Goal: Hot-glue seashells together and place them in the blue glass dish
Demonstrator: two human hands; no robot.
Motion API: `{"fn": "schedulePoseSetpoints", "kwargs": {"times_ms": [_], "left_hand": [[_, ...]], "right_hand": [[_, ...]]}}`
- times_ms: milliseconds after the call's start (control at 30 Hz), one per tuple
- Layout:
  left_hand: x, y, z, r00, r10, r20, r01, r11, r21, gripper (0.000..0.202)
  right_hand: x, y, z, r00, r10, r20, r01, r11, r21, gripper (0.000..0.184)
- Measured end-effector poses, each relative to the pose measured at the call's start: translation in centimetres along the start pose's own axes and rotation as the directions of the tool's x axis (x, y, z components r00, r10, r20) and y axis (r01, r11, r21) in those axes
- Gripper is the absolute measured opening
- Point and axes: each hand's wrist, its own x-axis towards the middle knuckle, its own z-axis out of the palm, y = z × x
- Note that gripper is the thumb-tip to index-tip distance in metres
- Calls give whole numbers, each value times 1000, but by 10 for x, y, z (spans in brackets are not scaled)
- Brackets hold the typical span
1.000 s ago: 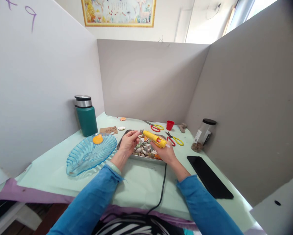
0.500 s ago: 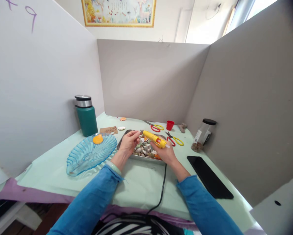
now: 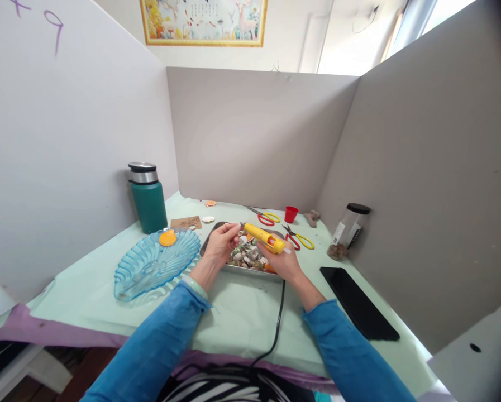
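Too Tiny, Tucked Away

The left hand [image 3: 220, 244] pinches something too small to name. The right hand [image 3: 282, 260] hides the handle of the glue gun [image 3: 262, 236]. Both cover parts of the tray [image 3: 250, 271]. The top of the wall picture [image 3: 204, 23] is cut off.

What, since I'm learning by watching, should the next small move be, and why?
Perhaps a light squeeze of the yellow glue gun by the right hand: its tip nearly meets the pinched fingertips of the left hand over the shell tray.
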Motion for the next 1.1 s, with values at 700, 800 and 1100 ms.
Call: {"fn": "schedulePoseSetpoints", "kwargs": {"times_ms": [700, 800, 1100], "left_hand": [[-1, 2, 3, 1000, 2, -16, -2, 1000, -8, 34], [-1, 2, 3, 1000, -1, -8, 0, 1000, -16, 34], [-1, 2, 1, 1000, -8, -13, 8, 999, -43, 31]], "right_hand": [[0, -1, 0, 1000, -4, -14, 4, 1000, -15, 27], [0, 2, 1, 999, 10, -32, -10, 1000, 1, 27], [0, -1, 0, 1000, 0, -13, 0, 1000, -2, 29]]}}
